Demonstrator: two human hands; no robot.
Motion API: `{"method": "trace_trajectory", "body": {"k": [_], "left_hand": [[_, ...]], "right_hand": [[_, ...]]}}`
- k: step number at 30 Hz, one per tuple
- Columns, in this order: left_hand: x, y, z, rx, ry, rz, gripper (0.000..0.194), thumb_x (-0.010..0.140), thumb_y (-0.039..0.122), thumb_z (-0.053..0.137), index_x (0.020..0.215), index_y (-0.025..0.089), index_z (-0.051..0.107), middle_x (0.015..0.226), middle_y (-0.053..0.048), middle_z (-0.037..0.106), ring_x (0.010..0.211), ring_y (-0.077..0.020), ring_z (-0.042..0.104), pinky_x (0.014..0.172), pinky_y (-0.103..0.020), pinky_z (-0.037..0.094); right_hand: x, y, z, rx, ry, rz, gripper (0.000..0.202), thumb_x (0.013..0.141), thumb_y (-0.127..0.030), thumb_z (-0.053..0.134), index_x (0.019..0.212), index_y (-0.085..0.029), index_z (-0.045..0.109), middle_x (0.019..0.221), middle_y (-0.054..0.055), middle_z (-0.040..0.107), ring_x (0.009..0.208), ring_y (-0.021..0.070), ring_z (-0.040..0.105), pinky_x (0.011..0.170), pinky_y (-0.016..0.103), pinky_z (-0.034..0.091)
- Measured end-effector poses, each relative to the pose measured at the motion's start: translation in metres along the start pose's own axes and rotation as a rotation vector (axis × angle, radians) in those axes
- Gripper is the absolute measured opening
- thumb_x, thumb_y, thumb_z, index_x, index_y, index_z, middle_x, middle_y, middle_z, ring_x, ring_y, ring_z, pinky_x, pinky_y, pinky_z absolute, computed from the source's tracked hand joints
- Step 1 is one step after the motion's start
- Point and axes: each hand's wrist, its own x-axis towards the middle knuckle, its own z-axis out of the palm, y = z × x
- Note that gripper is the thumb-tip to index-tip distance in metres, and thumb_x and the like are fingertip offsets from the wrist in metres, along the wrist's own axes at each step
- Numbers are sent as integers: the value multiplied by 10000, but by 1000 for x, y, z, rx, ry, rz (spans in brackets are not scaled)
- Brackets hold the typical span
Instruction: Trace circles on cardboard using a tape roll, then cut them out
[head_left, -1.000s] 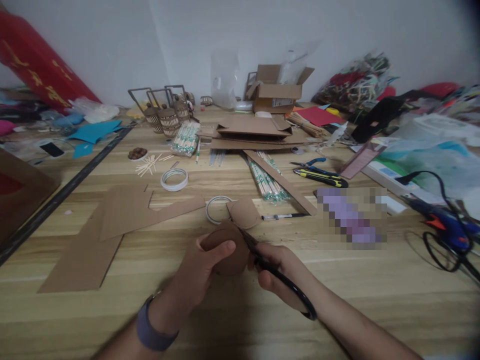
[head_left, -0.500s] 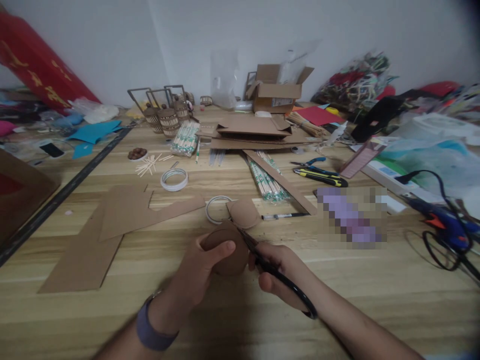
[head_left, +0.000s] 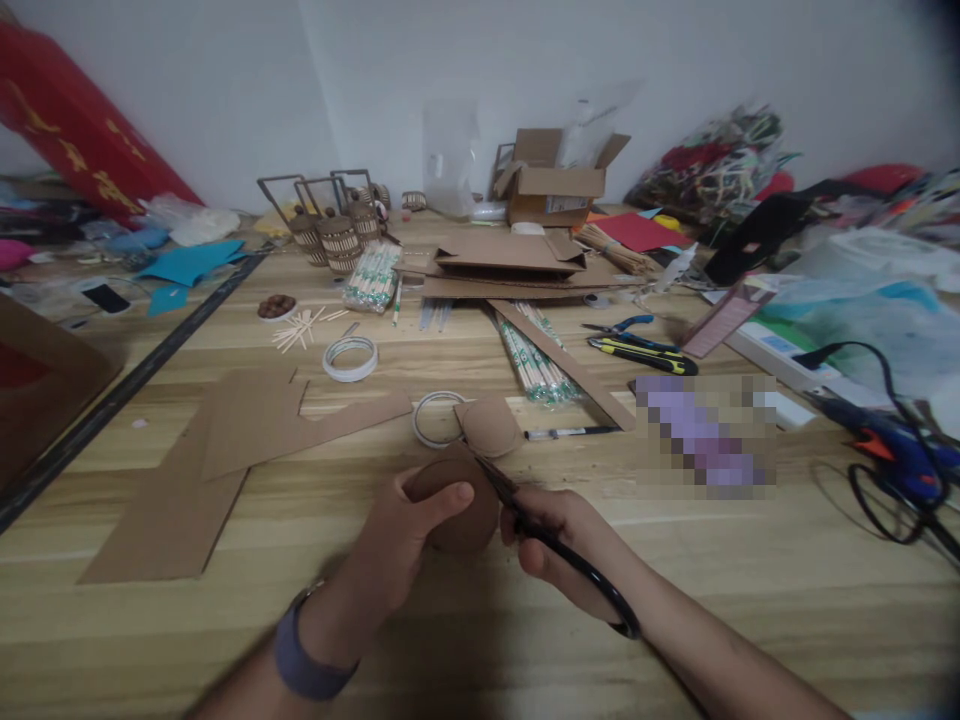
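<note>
My left hand (head_left: 409,525) grips a rounded piece of brown cardboard (head_left: 463,525), its thumb lying across the top face. In my right hand (head_left: 566,535) is a pair of scissors (head_left: 577,568) with black handles, the blades against the upper right edge of that piece. How far apart the blades are I cannot tell. Just beyond lies a small cardboard piece (head_left: 491,428) with a circle marked on it, beside a roll of white tape (head_left: 417,432). A pen (head_left: 570,433) rests to its right.
Flat cardboard offcuts (head_left: 169,520) lie at left, near another tape roll (head_left: 350,360). Bundled sticks (head_left: 536,365), a utility knife (head_left: 645,355) and pliers (head_left: 626,324) sit farther back. At right are a blue glue gun (head_left: 892,460) and its cable. Folded cardboard (head_left: 510,255) is stacked behind.
Both hands, the scissors and the cardboard hold almost the same position. The whole view has shifted very slightly.
</note>
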Motion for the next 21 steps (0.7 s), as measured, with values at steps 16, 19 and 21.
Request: {"method": "trace_trajectory", "body": {"k": [16,19,21], "left_hand": [[-1,0,0,49,62,-29,361,555,360,934,844,181,812,850,-53,824,793,-243,735,725,-300,552],[-1,0,0,42,59,-34,324,566,351,931,822,191,814,843,-44,825,771,-226,726,715,-289,545],[-1,0,0,42,61,-30,319,566,341,933,823,192,816,841,-42,826,765,-221,723,713,-285,541]], "right_hand": [[-3,2,1,-16,12,-56,800,717,-989,400,691,-195,497,593,-32,411,560,127,373,482,237,264],[-3,2,1,-13,17,-75,787,736,-971,418,687,-189,497,599,-34,405,557,122,364,485,239,254],[-3,2,1,-19,18,-81,789,737,-973,411,683,-190,493,596,-36,401,553,120,360,487,241,254]]}}
